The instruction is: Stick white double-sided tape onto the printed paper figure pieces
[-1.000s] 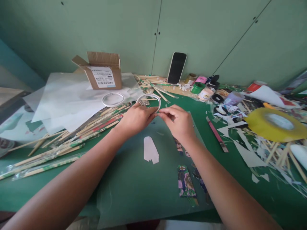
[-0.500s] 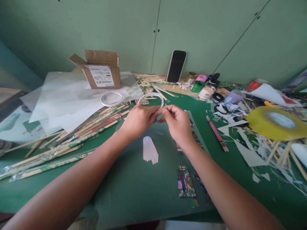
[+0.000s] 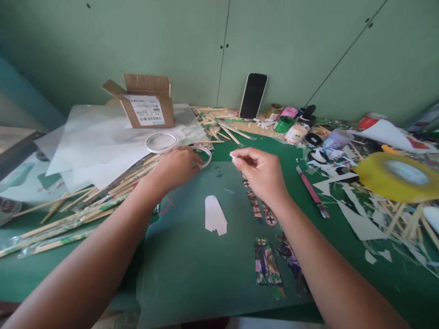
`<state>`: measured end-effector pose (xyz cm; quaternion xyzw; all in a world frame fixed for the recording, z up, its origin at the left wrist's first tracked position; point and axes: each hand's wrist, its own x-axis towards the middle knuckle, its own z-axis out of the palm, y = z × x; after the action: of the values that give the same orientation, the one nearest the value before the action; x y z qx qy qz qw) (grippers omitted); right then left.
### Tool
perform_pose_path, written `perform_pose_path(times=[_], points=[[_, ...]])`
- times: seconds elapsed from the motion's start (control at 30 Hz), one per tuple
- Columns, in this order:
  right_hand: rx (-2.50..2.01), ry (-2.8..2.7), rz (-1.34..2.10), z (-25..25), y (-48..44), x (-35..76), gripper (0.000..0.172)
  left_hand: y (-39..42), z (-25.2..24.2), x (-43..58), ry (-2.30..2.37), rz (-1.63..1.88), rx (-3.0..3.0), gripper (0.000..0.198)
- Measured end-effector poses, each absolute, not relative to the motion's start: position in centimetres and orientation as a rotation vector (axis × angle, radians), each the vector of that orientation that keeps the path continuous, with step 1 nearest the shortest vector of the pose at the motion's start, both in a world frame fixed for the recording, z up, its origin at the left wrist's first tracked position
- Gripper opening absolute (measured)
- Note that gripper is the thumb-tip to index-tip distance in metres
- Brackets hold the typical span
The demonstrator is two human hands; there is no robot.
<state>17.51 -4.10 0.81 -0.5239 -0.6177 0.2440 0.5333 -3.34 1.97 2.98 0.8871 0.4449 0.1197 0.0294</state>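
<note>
My left hand [image 3: 180, 165] is at the left of the green mat, its fingers closed on the near left part of a thin white roll of tape [image 3: 207, 160]. My right hand [image 3: 262, 169] is raised over the mat, pinching a small white bit of tape [image 3: 232, 156] between thumb and fingertips. Below and between the hands lies a pale paper cutout [image 3: 215, 215], rounded at the top and ragged at the bottom. Beneath my right forearm are patterned strips [image 3: 254, 203] and a painted, colourful piece [image 3: 266, 261].
A second thin ring roll [image 3: 161, 142] lies on white sheets [image 3: 89, 137], by an open cardboard box [image 3: 151, 107]. Wrapped chopsticks [image 3: 85, 214] spread leftward. A phone [image 3: 253, 96] leans on the wall. Paint jars [image 3: 295, 132], a pink cutter [image 3: 312, 192], yellow tape [image 3: 370, 176] and paper scraps lie right.
My hands have drawn apart. The left carried the tape roll left and lower, while the right moved slightly right with a small white bit in its pinch.
</note>
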Motion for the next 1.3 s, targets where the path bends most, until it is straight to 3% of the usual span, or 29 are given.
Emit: perform_pose_path(times=[0.07,0.2,0.27,0.5,0.63,0.83,0.93,1.03,1.17,1.3], points=[[-1.25,-1.526,0.612,0.9,-4.3,17.2,0.011,1.7,2.9,-3.5,1.29,0.428,2.708,0.029],[-1.253,-1.594,0.778,0.8,-4.7,16.8,0.04,0.6,2.7,-3.2,1.05,0.78,2.472,0.026],[-1.215,-1.621,0.853,0.7,-4.8,16.6,0.045,0.1,2.4,-3.1,0.938,0.857,2.372,0.023],[-1.164,-1.689,0.777,0.3,-5.0,15.5,0.034,-0.7,2.0,-3.3,0.89,0.951,2.267,0.012],[-1.228,-1.516,0.624,0.7,-5.2,15.2,0.019,-1.2,2.4,-3.0,1.048,1.036,1.937,0.019],[-1.209,-1.515,0.57,0.9,-5.4,14.8,0.017,-1.6,2.3,-2.5,1.071,0.94,1.777,0.027],[-1.217,-1.511,0.442,1.0,-5.4,15.1,0.016,-1.7,3.1,-2.8,1.3,0.833,1.899,0.029],[-1.328,-1.59,0.467,1.0,-5.4,15.7,0.017,-3.3,4.1,-3.4,1.512,0.757,2.234,0.018],[-1.567,-1.931,0.732,0.9,-5.7,15.7,0.018,-8.2,3.0,-3.9,1.101,0.468,2.812,0.018],[-1.763,-2.016,0.667,0.7,-6.2,14.7,0.019,-12.5,-0.6,-3.9,1.145,0.539,3.014,0.031]])
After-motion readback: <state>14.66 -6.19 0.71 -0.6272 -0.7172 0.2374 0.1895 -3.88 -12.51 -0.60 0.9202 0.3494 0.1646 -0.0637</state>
